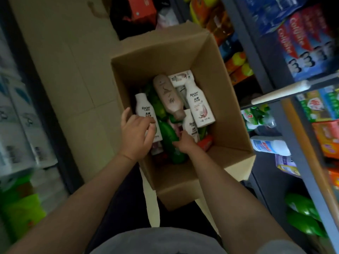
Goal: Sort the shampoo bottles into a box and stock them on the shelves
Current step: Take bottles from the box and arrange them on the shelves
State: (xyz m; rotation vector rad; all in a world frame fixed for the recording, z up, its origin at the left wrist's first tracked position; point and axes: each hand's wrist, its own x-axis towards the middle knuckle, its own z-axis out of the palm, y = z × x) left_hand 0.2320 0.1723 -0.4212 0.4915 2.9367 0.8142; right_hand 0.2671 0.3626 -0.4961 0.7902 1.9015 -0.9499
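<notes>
An open cardboard box (pixel 225 99) stands on the floor in front of me, holding several shampoo bottles. A brown bottle (pixel 167 95) lies on top, white bottles (pixel 197 102) lie beside it, and green bottles (pixel 167 133) lie underneath. My left hand (pixel 136 133) hovers over a white bottle (pixel 144 107) at the box's left side with fingers loosely curled, holding nothing. My right hand (pixel 184 143) reaches down among the bottles, its fingers on a green bottle; the fingertips are hidden, so whether they grip it is unclear.
Shelves on the right carry toothpaste boxes (pixel 300 43), a white and blue bottle (pixel 269 145) and green bottles (pixel 302 215). Shelving with pale packs (pixel 16 129) runs along the left. Tiled floor (pixel 73 70) lies between; red and dark goods (pixel 139 13) sit beyond the box.
</notes>
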